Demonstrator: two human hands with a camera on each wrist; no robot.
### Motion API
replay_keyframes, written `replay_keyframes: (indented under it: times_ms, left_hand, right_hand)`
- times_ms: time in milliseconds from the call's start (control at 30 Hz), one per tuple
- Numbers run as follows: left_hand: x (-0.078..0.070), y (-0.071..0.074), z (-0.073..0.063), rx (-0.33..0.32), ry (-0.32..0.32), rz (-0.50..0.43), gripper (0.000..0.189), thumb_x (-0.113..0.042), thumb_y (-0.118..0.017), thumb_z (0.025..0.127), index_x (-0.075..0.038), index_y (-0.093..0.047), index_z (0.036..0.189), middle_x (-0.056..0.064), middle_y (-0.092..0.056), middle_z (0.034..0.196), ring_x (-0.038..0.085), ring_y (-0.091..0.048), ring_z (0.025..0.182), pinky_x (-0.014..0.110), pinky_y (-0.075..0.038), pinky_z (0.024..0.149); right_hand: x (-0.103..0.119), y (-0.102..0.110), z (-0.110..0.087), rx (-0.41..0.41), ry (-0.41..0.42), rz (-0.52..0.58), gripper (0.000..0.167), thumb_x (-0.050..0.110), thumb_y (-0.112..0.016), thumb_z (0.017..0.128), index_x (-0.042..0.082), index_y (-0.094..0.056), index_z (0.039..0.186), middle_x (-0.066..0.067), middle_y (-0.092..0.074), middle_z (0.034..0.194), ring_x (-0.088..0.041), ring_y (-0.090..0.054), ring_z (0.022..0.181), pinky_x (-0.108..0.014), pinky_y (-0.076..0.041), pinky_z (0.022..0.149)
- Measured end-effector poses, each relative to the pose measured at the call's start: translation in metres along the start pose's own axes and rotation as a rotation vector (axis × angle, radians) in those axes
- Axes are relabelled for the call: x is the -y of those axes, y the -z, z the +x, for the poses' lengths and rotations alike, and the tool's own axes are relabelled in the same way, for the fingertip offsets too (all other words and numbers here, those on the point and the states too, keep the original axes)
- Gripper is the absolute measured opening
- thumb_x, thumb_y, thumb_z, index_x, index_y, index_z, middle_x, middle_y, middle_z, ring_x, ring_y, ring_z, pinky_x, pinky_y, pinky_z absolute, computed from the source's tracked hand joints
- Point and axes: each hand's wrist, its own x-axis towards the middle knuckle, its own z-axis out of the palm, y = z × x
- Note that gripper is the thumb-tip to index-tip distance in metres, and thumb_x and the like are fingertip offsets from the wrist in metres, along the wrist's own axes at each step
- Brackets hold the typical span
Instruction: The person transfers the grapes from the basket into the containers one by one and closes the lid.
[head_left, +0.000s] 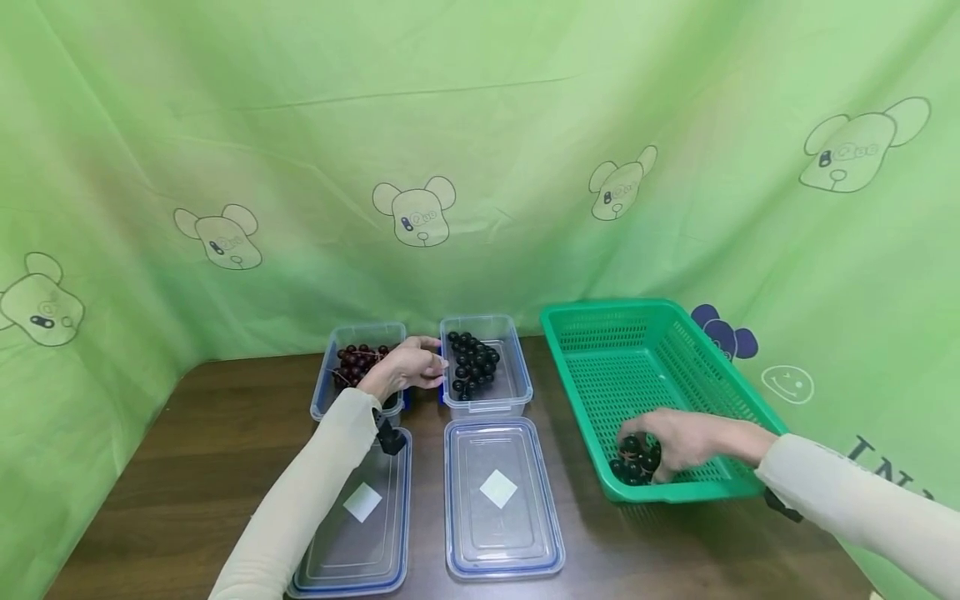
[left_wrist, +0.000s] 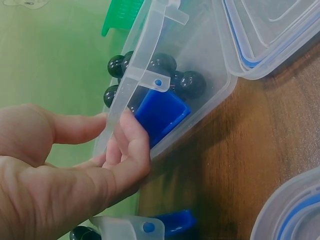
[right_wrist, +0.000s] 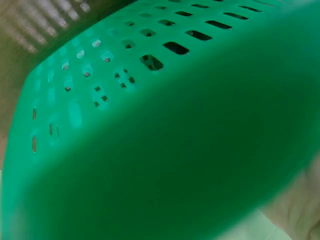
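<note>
Green basket [head_left: 637, 379], clear boxes [head_left: 513, 367], grapes [head_left: 474, 363] in each

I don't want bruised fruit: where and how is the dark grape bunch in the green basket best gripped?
Probably round the sides of the dark grape bunch, from above, as the right hand does. It lies low in the near left corner of the basket, whose walls hinder a level approach. Its clustered, rounded shape suggests a broad, gentle hold rather than a narrow pinch.
</note>
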Motion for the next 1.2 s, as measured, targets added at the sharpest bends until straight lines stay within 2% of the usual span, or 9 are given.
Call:
replay_keyframes:
  times_ms: [167, 333, 567, 833, 1200]
  left_hand:
    - [0.0, 0.0, -0.002, 0.006, 0.001, 0.002, 0.064, 0.007, -0.057, 0.1, -0.003, -0.034, 0.16, 0.015, -0.055, 0.115, 0.016, -0.057, 0.08, 0.03, -0.059, 0.082]
    - [0.001, 0.0, -0.003, 0.006, 0.009, -0.006, 0.063, 0.007, -0.057, 0.101, -0.003, -0.034, 0.159, 0.015, -0.056, 0.116, 0.018, -0.06, 0.085, 0.03, -0.059, 0.082]
    - [0.001, 0.001, -0.002, 0.004, 0.002, -0.002, 0.062, 0.006, -0.057, 0.102, -0.003, -0.035, 0.159, 0.015, -0.056, 0.116, 0.02, -0.061, 0.088, 0.03, -0.059, 0.081]
    - [0.0, 0.0, -0.003, 0.009, 0.003, 0.005, 0.063, 0.005, -0.058, 0.102, -0.005, -0.035, 0.16, 0.015, -0.057, 0.119, 0.019, -0.061, 0.088, 0.029, -0.059, 0.079]
    - [-0.001, 0.0, -0.005, 0.004, -0.007, 0.012, 0.064, 0.006, -0.057, 0.101, -0.005, -0.035, 0.16, 0.017, -0.056, 0.121, 0.019, -0.06, 0.088, 0.033, -0.06, 0.088]
  right_hand:
    - [-0.001, -0.001, 0.001, -0.01, 0.011, -0.025, 0.062, 0.007, -0.092, 0.07, 0.018, -0.07, 0.126, -0.003, -0.07, 0.12, -0.023, -0.066, 0.109, -0.042, -0.063, 0.085]
    - [-0.001, -0.002, 0.002, -0.012, 0.028, -0.045, 0.06, 0.01, -0.093, 0.07, 0.02, -0.071, 0.125, 0.001, -0.071, 0.117, -0.019, -0.067, 0.107, -0.037, -0.062, 0.085]
    - [-0.001, -0.002, 0.003, -0.013, 0.03, -0.057, 0.061, 0.007, -0.093, 0.07, 0.019, -0.07, 0.125, 0.001, -0.072, 0.117, -0.017, -0.067, 0.105, -0.034, -0.062, 0.082]
    - [0.0, -0.007, 0.002, -0.059, 0.116, -0.141, 0.058, 0.01, -0.093, 0.07, 0.017, -0.069, 0.122, 0.004, -0.072, 0.114, -0.012, -0.067, 0.101, -0.029, -0.061, 0.079]
    - [0.001, -0.01, 0.004, -0.067, 0.156, -0.158, 0.053, 0.009, -0.094, 0.07, 0.016, -0.068, 0.117, 0.006, -0.072, 0.11, -0.011, -0.068, 0.1, -0.032, -0.064, 0.082]
